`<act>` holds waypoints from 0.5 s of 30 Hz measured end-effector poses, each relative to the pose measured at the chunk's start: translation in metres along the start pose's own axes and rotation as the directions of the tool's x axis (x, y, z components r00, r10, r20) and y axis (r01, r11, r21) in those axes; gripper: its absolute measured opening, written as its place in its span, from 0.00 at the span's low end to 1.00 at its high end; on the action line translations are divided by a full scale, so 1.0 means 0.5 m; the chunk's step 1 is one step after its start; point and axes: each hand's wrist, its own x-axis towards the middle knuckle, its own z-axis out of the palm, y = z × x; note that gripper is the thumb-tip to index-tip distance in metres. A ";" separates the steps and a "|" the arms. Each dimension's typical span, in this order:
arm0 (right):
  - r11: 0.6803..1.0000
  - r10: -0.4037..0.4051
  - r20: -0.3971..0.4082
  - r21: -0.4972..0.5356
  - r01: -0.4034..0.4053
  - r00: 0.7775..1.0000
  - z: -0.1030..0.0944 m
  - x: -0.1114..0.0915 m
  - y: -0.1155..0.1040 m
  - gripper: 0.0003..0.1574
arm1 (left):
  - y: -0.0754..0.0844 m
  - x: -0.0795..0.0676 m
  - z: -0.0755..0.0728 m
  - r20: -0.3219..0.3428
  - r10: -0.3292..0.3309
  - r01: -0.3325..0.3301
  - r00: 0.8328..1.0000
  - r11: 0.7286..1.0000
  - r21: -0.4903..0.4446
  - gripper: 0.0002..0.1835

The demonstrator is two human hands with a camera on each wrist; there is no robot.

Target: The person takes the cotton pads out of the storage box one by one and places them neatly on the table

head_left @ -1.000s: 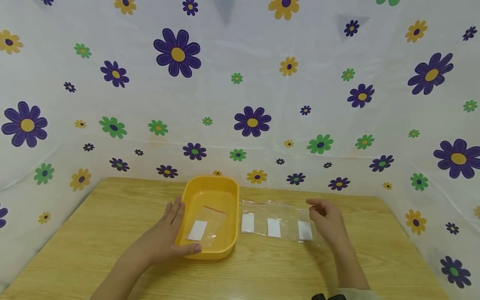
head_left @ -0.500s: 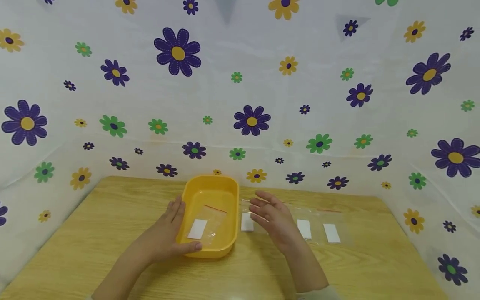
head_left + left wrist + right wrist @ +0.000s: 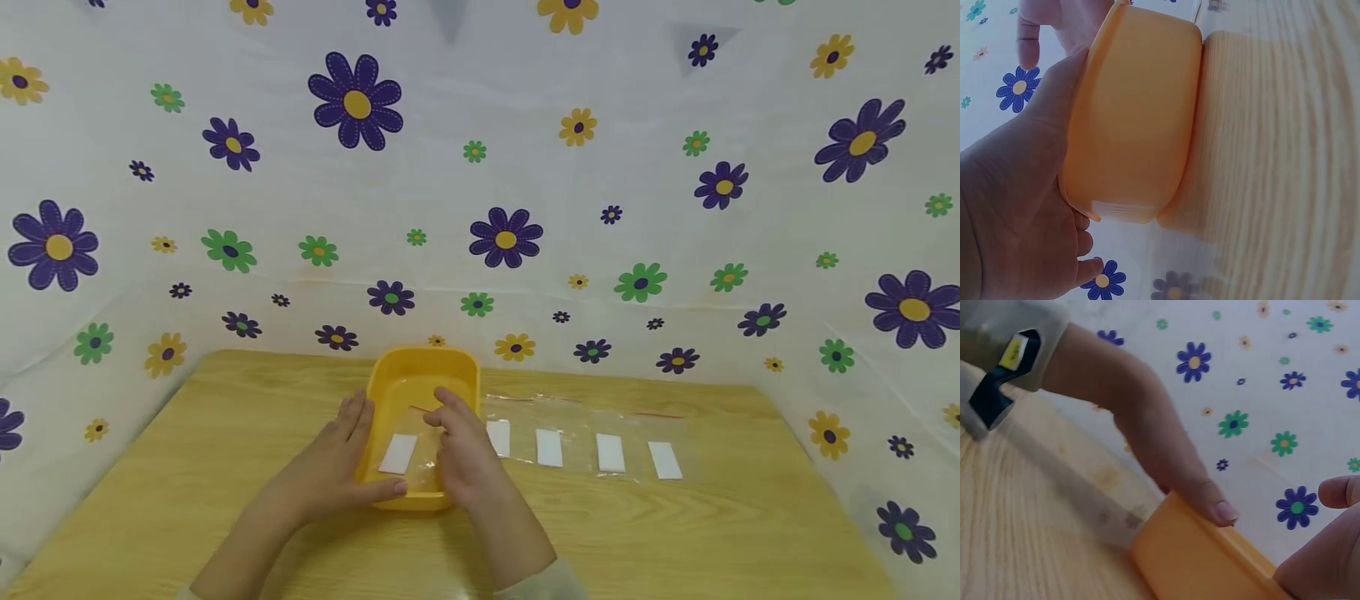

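A yellow plastic tub (image 3: 423,360) stands on the wooden table. Inside it lies a clear zip bag with a white rectangular piece (image 3: 398,454) and a red seal line. My left hand (image 3: 322,462) rests against the tub's near left corner, fingers straight along its left side, thumb along the front rim. Over the tub's right half is my right hand (image 3: 465,458), index finger extended toward the bag's red seal and overlapping it in the head view; no object shows between its fingers. In the right wrist view, the left thumb (image 3: 1222,512) lies over the tub's rim.
Right of the tub, several clear zip bags lie in a row, each with a white piece (image 3: 549,448); the farthest piece (image 3: 665,461) is at the right end. Behind the table (image 3: 675,542) hangs a white cloth (image 3: 420,183) printed with flowers.
My right hand has moved left from the rightmost bags, past the row, to over the tub, uncovering the bags at the right. My left hand and the tub stay in place.
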 end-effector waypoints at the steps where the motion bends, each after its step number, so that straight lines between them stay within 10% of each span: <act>1: 1.000 0.003 -0.030 -0.015 -0.003 1.000 0.002 0.004 0.005 0.45 | -0.001 0.004 0.001 -0.002 0.004 -0.004 1.000 1.000 0.002 0.69; 8: 0.998 -0.004 -0.199 -0.058 -0.008 0.980 0.020 0.014 0.020 0.52 | -0.002 0.007 -0.002 0.027 -0.021 0.022 0.999 1.000 -0.022 0.71; 15: 1.000 -0.009 -0.194 -0.025 0.004 0.981 0.020 0.017 0.021 0.55 | 0.005 0.006 -0.003 0.027 -0.028 0.028 0.999 1.000 -0.013 0.71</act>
